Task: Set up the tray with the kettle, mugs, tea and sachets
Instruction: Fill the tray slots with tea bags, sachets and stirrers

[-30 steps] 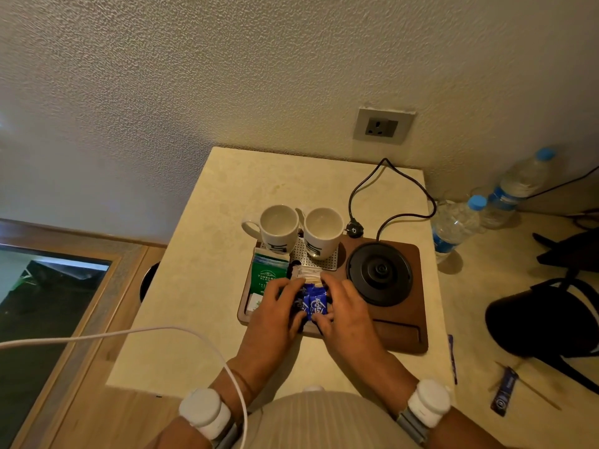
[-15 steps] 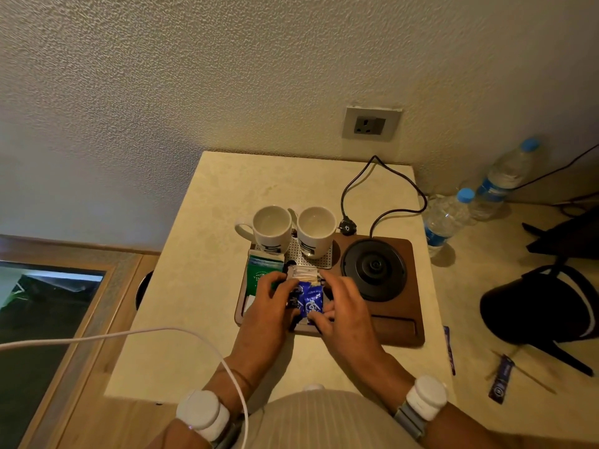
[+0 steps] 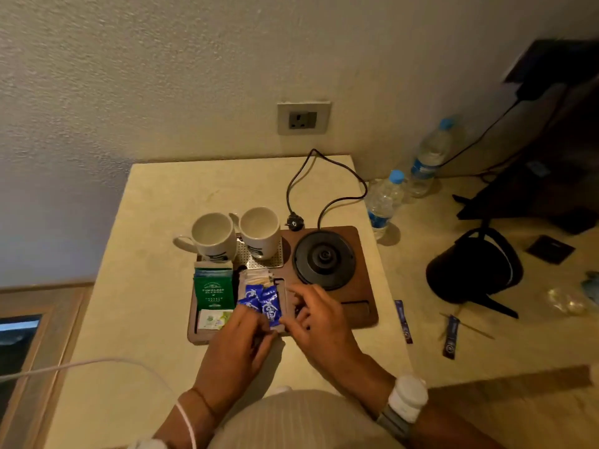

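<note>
A brown wooden tray lies on the beige table. At its back stand two white mugs, beside the round black kettle base. Green tea packets fill the left compartment, and white sachets lie behind the blue sachets in the middle one. My left hand pinches the near end of the blue sachets. My right hand has its thumb at their right edge, fingers spread over the tray's narrow slot. The black kettle stands on the floor to the right.
The base's black cord and plug lie on the table below a wall socket. Two water bottles stand on the floor by the table, along with dark blue stick sachets. A white cable crosses the near left.
Both hands have drawn back toward me, uncovering most of the blue sachets. My right hand has shifted right, off the top of them. The view has swung a little to the right.
</note>
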Motion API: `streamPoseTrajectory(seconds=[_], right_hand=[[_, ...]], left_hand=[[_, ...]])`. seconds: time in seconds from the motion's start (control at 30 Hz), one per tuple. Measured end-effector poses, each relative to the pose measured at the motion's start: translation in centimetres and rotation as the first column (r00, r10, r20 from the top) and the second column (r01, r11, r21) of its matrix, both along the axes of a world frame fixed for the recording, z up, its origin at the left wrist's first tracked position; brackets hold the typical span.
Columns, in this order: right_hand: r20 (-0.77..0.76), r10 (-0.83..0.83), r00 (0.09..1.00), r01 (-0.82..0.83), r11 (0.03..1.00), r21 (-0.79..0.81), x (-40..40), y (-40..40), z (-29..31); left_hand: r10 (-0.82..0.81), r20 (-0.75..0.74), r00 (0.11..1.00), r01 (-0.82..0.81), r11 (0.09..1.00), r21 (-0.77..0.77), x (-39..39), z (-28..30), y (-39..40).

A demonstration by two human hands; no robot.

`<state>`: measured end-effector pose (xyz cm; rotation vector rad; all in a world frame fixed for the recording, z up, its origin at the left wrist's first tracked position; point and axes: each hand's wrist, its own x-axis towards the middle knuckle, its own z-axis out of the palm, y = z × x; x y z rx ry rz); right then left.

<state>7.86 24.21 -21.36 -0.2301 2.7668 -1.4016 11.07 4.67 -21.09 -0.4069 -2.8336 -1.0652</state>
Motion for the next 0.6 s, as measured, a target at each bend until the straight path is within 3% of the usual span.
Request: streamPoseTrajectory(seconds=[0.2,0.3,0.37,0.5,0.6], right_hand=[[-0.126,-0.348,0.929,0.340,0.937,-0.081,3.4,7.5,1.2],[-0.052,-0.643,0.764,0.637,0.764,-0.099,4.6,13.2,-0.1],[0.012,-0.764,0.645,0.763,0.644,-0.044,5.7,17.5,-2.0],[0.084,-0.826,0.557,0.806,0.563,0.184,7.2,23.6,-6.2],[0.120,-0.829,0.546,0.788,0.557,0.261,7.3,27.2,-8.9]], left_hand=[[-0.261,0.088,0.961,0.265,0.963,-0.041,-0.8,1.2,3.1],[-0.392,0.230,0.890,0.406,0.914,-0.014,-2.2,2.8,6.6],[-0.485,0.279,0.829,0.480,0.872,0.092,-3.7,3.7,10.6],[-0.477,0.556,0.680,0.327,0.877,0.352,-6.3,4.6,20.1],[-0.368,0.715,0.594,0.224,0.930,0.293,-7.6,2.8,28.8]])
